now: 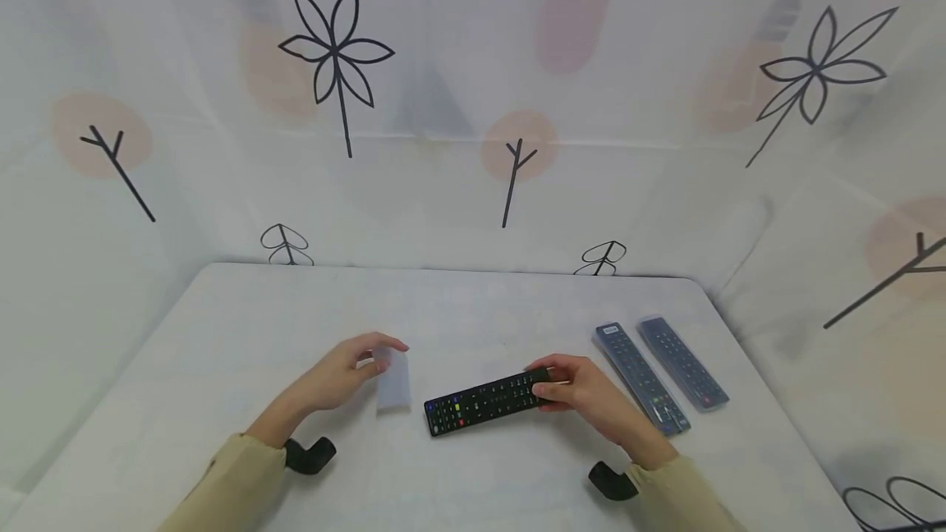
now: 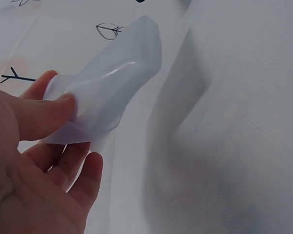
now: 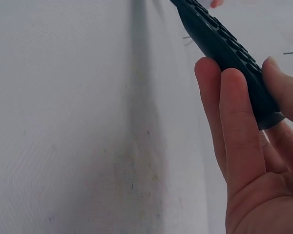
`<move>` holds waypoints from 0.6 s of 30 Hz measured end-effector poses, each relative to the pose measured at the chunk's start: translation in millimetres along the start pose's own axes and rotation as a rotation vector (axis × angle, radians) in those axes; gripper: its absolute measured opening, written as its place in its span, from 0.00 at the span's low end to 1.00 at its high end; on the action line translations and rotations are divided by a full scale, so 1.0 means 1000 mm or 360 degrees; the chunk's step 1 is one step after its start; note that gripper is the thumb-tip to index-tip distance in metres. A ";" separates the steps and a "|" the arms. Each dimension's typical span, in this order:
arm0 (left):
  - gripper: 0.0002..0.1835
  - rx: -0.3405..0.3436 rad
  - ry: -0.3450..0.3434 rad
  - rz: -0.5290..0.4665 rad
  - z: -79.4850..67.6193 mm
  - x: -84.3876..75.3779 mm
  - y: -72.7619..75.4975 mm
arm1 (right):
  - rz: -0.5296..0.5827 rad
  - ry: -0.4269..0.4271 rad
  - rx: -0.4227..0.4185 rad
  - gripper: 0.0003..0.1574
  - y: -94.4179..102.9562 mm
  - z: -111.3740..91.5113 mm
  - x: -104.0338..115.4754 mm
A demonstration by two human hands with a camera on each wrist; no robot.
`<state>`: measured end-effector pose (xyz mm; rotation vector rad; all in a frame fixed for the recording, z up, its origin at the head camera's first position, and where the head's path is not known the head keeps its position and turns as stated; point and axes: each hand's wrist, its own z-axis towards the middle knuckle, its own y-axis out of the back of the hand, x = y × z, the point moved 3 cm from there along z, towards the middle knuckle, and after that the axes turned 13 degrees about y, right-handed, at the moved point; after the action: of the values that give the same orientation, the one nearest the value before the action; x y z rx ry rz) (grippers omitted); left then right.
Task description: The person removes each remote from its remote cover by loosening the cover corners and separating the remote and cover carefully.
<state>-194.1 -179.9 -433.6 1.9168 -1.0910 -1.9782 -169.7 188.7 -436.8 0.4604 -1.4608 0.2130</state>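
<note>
My right hand grips one end of a black remote control, thumb on its button face and fingers beneath. The remote slants across the middle of the table, buttons up, its other end pointing left. In the right wrist view the remote shows edge-on, with fingers along its underside. My left hand pinches a pale translucent cover by one end, the free end hanging down. Seen from the left wrist, this soft cover looks flattened and slightly bent between thumb and fingers. A gap separates cover and remote.
Two more remote controls lie slanted at the table's right side, the nearer one and the farther one, both in translucent covers. The white table ends at a patterned cloth backdrop. Black wrist devices sit below both wrists.
</note>
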 end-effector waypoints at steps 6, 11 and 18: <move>0.19 0.0047 -0.0019 0.0019 0.007 0.008 -0.007 | 0.0030 -0.0012 0.0041 0.27 -0.005 0.004 -0.003; 0.20 -0.0032 -0.0053 0.0083 0.011 0.012 -0.010 | 0.0003 -0.0025 0.0037 0.28 -0.008 0.008 -0.005; 0.21 -0.0158 -0.0089 0.0167 0.013 0.008 -0.014 | -0.0032 -0.0024 0.0044 0.30 -0.014 0.016 -0.007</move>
<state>-203.0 -170.2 -449.7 1.7285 -1.0632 -2.0003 -179.1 170.7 -444.9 0.4997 -1.4686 0.2145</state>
